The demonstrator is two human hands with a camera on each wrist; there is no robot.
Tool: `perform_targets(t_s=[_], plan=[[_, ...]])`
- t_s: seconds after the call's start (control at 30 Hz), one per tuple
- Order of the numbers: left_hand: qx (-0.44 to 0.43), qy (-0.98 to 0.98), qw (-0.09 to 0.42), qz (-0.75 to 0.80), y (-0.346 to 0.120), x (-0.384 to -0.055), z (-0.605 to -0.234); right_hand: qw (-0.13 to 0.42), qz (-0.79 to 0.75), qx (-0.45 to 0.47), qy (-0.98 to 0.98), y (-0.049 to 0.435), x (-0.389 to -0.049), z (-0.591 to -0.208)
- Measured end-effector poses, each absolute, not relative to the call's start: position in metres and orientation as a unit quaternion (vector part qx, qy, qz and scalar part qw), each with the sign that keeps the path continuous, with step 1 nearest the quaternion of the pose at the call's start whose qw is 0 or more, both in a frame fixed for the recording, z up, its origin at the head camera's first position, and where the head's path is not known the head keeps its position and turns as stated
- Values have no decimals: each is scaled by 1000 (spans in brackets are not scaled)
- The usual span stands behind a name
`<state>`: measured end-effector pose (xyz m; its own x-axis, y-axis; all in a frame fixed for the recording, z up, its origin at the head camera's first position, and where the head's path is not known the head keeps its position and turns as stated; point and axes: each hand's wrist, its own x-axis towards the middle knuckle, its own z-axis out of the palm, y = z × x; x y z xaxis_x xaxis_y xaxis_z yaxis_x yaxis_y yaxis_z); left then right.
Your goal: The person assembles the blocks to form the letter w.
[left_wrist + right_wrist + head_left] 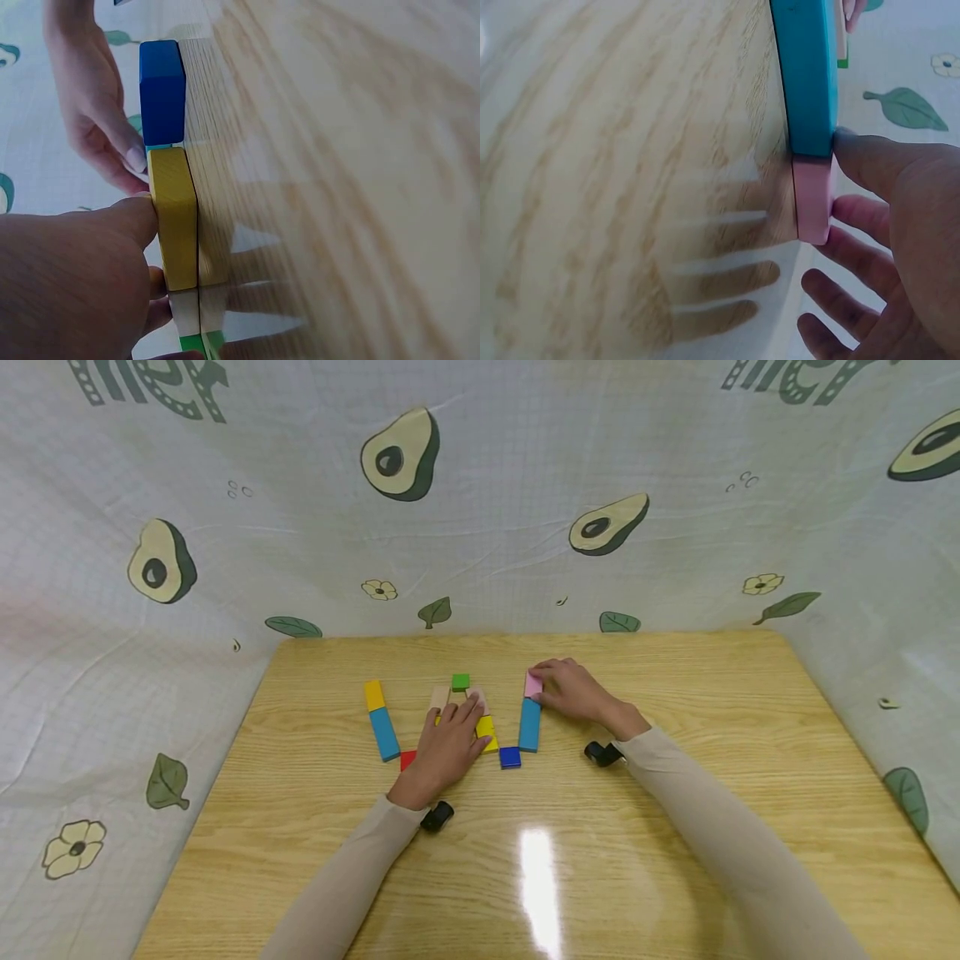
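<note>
In the head view, my left hand (447, 745) lies over the middle blocks with its fingers spread. Its thumb is at a yellow block (488, 735), and a fingertip touches the pale block (482, 698) above. Part of a second yellow block and a red block (408, 760) are hidden by this hand. At the right end of the row, my right hand (573, 687) pinches a pink block (533, 684) between thumb and fingers. That block sits end to end with a light blue block (529, 725). In the right wrist view, the thumb is at the seam between them.
A cream block (440, 697), a green block (461, 682) and a dark blue block (510, 757) belong to the zigzag row. Its left end has an orange block (374, 695) above another light blue block (385, 734). An avocado-print cloth (495, 560) stands behind the wooden table (675, 693).
</note>
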<state>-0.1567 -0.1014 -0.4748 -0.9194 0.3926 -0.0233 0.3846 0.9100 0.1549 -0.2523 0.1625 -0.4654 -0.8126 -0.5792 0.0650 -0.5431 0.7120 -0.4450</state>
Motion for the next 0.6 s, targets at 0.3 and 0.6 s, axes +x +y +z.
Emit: perform_targets(t_s=[0.3, 0.6], plan=[[203, 976, 25, 75, -102, -155, -473, 41, -235, -303, 923, 163, -253, -469], [207, 974, 38, 83, -103, -157, -471, 15, -246, -300, 921, 174, -242, -467]])
